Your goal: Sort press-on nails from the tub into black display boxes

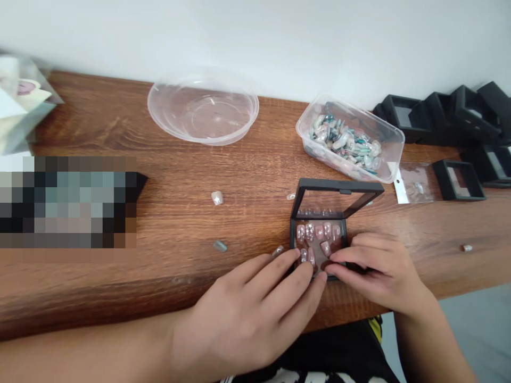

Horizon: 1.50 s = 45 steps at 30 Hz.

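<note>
A black-framed clear display case (339,186) stands with its lid up at the table's front edge. Inside it lie several pinkish press-on nails (319,231) with star decorations, in an upper row and a lower group. My left hand (255,308) reaches over the case's front left, its fingertips on the frame and beside the lower nails, closed on the case. At the lower right of the case, my right hand (385,271) has thumb and index finger drawn together. Its index tip is beside a tilted press-on nail (326,248); what lies between those fingertips is hidden.
Loose press-on nails lie about, including a pale one (217,198) and a grey one (220,246). Behind are a round clear plastic container (203,135) and a rectangular tub (385,170) of nails. Black cases (459,181) stack at right; a blurred-out object (67,202) sits left.
</note>
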Motion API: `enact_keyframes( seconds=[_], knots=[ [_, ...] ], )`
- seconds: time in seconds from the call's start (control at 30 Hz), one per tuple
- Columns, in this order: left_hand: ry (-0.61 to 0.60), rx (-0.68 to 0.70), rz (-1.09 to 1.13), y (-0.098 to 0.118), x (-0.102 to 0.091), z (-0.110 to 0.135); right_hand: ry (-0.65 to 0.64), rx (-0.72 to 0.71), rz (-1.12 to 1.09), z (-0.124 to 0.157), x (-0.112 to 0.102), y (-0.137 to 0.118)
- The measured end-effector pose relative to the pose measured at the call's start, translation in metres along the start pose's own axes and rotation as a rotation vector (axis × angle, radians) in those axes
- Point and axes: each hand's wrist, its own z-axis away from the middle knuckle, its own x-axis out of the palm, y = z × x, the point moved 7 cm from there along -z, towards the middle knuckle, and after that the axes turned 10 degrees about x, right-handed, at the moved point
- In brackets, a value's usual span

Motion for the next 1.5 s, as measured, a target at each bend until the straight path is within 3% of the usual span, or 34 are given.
enact_keyframes(
  seconds=[0.2, 0.57, 0.73, 1.33, 1.43, 1.5],
  knots=[
    [-0.041, 0.034, -0.021, -0.001, -0.002, -0.004, 0.024, 0.045, 0.076, -0.003, 0.0, 0.0],
    [0.04, -0.02, 0.003, 0.001, 0.003, 0.004, 0.012, -0.003, 0.022, -0.003, 0.002, -0.006],
    [-0.019, 0.013, -0.019, -0.001, 0.001, -0.002, 0.051, 0.025, 0.053, -0.003, 0.0, -0.003],
    [-0.022, -0.02, -0.014, -0.005, 0.002, -0.005, -0.008, 0.021, 0.116, -0.004, 0.01, -0.005],
    [-0.02, -0.022, -0.008, -0.006, 0.003, -0.005, 0.001, 0.018, 0.047, -0.004, 0.003, -0.007],
    [-0.003, -0.034, -0.006, -0.006, 0.003, -0.004, 0.021, 0.006, 0.001, -0.004, -0.014, -0.011]
  ],
)
